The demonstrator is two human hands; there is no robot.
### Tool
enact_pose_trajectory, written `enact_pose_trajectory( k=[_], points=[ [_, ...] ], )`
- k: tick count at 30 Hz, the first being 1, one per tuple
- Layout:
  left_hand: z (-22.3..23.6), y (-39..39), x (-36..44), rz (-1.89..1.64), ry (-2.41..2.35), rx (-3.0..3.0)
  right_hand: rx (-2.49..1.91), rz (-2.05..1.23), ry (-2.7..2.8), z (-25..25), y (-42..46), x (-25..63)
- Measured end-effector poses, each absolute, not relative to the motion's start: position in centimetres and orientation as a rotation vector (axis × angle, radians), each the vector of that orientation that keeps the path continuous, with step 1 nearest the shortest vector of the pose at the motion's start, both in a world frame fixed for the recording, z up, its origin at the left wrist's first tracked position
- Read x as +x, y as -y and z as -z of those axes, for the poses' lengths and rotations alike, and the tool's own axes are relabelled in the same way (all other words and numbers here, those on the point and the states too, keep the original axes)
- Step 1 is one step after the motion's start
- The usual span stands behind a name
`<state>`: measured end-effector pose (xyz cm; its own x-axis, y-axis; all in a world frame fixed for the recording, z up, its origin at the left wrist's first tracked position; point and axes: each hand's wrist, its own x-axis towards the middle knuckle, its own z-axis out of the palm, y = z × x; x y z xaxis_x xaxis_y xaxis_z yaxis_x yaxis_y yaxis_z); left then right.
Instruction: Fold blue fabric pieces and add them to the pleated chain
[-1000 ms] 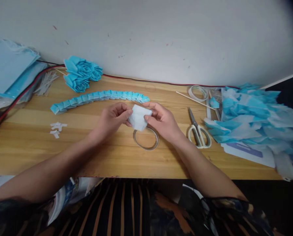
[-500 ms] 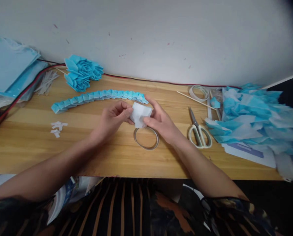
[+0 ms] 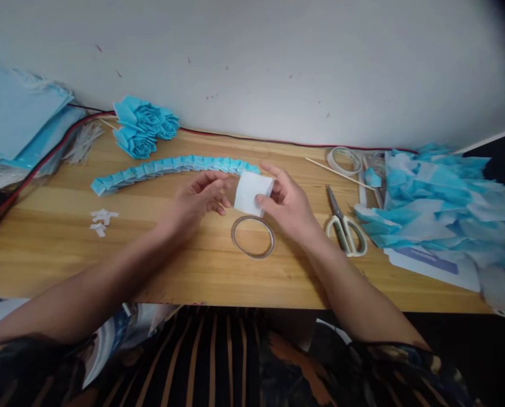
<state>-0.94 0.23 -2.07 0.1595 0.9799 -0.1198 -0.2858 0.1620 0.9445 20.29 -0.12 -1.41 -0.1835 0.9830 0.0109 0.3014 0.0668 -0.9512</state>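
Observation:
A small white square of thin material (image 3: 252, 192), which looks like paper or fabric, is pinched in my right hand (image 3: 290, 206), with the thumb on its front face. Just left of that square is my left hand (image 3: 199, 203), blurred a little, its half-curled fingers apart and seemingly off the edge. Behind both hands a curved row of folded blue pieces (image 3: 171, 165) lies across the table, its right end partly covered by the square. Below the square, a thin ring of tape (image 3: 253, 257) lies flat on the wood.
Scissors (image 3: 346, 229), a tape roll (image 3: 344, 160) and a thin stick (image 3: 339, 173) lie on the right, beside a heap of blue and white pieces (image 3: 443, 198). Blue flowers (image 3: 139, 127), white strips (image 3: 85, 142), white scraps (image 3: 103, 217) and blue sheets (image 3: 18, 113) occupy the left.
My left hand has let go of the white square and drawn slightly away. My right hand has shifted a little to the right with the square.

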Motion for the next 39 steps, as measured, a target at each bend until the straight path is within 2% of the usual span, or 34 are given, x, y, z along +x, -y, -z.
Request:
enact_pose_trajectory(
  k=[5, 10, 18, 24, 31, 35, 39],
  points=[
    [2.1, -0.7, -1.3, -1.144, -0.895, 0.844, -1.543, -0.933, 1.789, 1.2, -1.2, 22.1],
    [2.3, -0.8, -1.2, -1.135, -0.861, 0.873, -1.814, -0.570, 2.127, 0.5, -1.3, 23.1],
    [3.2, -0.8, -1.8, -1.040, -0.947, 1.136, -1.806, -0.404, 2.199, -0.4, -1.2, 24.2],
    [3.1, -0.7, -1.9, -1.022, -0.979, 1.177, -1.943, -0.119, 2.217, -0.7, -1.0, 24.6],
    [3.0, -0.6, -1.6, -1.000, -1.121, 1.621, -1.572, -0.196, 2.267, -0.6, -1.1, 24.7],
    [2.3, -0.9, -1.3, -0.828, -1.199, 1.833, -1.532, -0.204, 2.282, -0.3, -1.4, 25.0],
    [2.5, -2.1, -0.6, -0.806, -1.152, 2.021, -1.536, -0.210, 2.300, 0.1, -1.8, 25.5]
  ],
)
